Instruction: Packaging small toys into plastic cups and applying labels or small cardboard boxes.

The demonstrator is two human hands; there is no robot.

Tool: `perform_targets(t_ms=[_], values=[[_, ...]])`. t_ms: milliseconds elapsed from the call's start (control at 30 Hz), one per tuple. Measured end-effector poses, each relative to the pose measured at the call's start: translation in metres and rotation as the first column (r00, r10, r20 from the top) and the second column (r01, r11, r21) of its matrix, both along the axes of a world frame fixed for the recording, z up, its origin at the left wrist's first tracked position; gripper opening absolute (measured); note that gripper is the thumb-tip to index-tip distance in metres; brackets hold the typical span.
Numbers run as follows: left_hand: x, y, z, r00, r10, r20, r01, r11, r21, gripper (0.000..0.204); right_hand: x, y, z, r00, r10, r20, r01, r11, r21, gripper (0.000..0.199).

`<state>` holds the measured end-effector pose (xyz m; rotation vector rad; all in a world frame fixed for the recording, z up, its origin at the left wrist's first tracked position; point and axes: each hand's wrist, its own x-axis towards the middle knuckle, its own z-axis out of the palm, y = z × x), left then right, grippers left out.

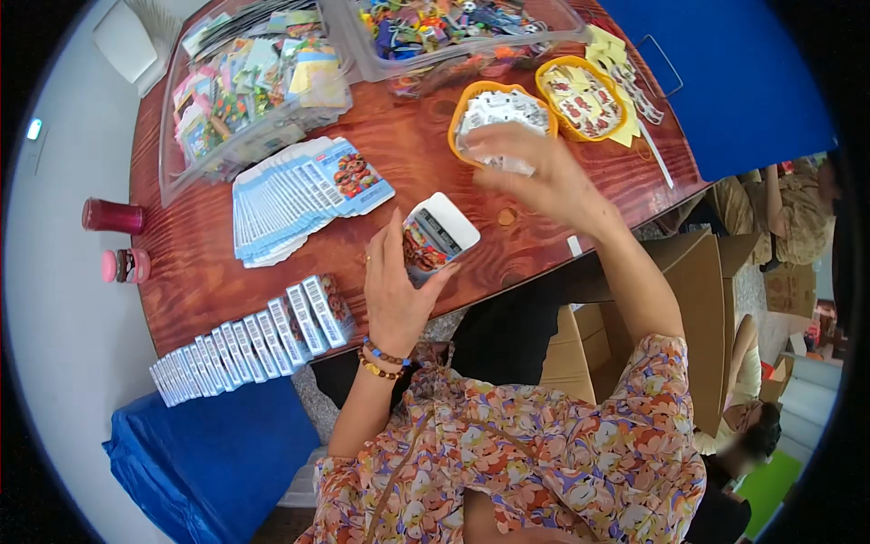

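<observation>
My left hand (394, 286) holds a small white card packet (437, 238) with colourful contents, tilted above the wooden table (417, 154). My right hand (535, 172) reaches into an orange oval bowl (458, 113) of small white printed slips, fingers closed on some of them. Beside it sits a yellow oval bowl (584, 98) filled with small red-and-white pieces. A fanned stack of blue-and-white cards (299, 195) lies left of my left hand. A row of finished packets (254, 344) lines the near table edge.
Two clear plastic bins hold colourful items: one at the back left (245, 82), one at the back centre (453, 36). A red jar (113, 216) and a pink-lidded jar (125, 266) stand at the left edge. Cardboard boxes (689, 299) and another person (752, 435) are on the right.
</observation>
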<state>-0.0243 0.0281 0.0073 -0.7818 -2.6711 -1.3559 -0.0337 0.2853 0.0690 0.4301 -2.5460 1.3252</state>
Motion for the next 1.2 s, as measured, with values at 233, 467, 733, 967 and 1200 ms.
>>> perform_targets(t_ms=[233, 467, 733, 967, 1200], values=[[0.007, 0.01, -0.002, 0.997, -0.067, 0.027, 0.067, 0.998, 0.002, 0.086, -0.046, 0.046, -0.024, 0.917, -0.372, 0.141, 0.149, 0.649, 0.747, 0.026], [0.005, 0.009, 0.0, 0.998, -0.061, 0.029, 0.061, 0.998, 0.003, 0.087, -0.05, 0.068, -0.022, 0.889, -0.364, 0.277, 0.22, 0.871, 0.438, 0.015], [-0.001, 0.016, 0.001, 0.996, -0.075, 0.045, 0.075, 0.997, 0.005, 0.087, -0.054, 0.087, -0.026, 0.899, -0.203, 0.388, 0.246, 0.967, -0.065, 0.015], [-0.006, 0.028, -0.001, 1.0, -0.017, -0.006, 0.017, 0.998, -0.057, 0.086, -0.033, 0.052, 0.012, 0.895, -0.063, 0.442, 0.142, 0.979, -0.148, 0.015], [-0.005, 0.039, 0.002, 0.988, 0.011, -0.152, -0.027, 0.994, -0.103, 0.087, 0.0, -0.017, 0.039, 0.885, -0.114, 0.452, 0.012, 0.975, 0.224, 0.019]])
